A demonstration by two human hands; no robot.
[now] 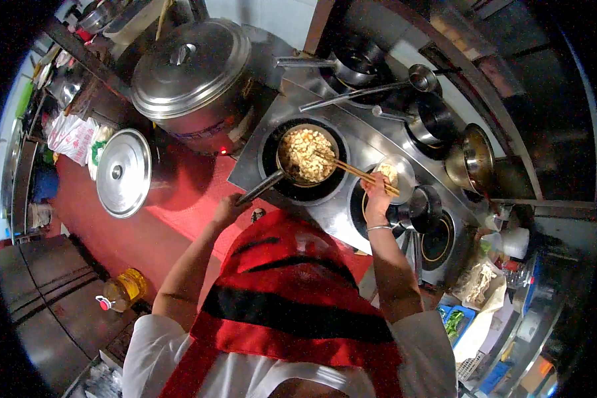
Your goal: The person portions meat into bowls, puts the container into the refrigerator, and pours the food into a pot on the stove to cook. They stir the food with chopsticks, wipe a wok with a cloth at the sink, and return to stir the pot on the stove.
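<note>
A pan (282, 154) full of pale, lightly browned food pieces (305, 151) sits on the left front burner. Its dark handle (262, 187) points toward me, and my left hand (228, 210) is wrapped round the handle's end. Long wooden chopsticks (357, 172) are held in my right hand (377, 196), with their tips in the food. Just beyond my right hand is a clear round bowl (404, 174) with some yellowish food inside. A small dark pan (423, 207) is to the right of that hand.
A large lidded pot (191, 69) stands at the upper left, with a round metal lid (123, 174) below it. Pans (358, 63) and a ladle (422, 77) line the stove's back. An oil bottle (121, 290) is at lower left. Trays of ingredients (474, 285) are on the right.
</note>
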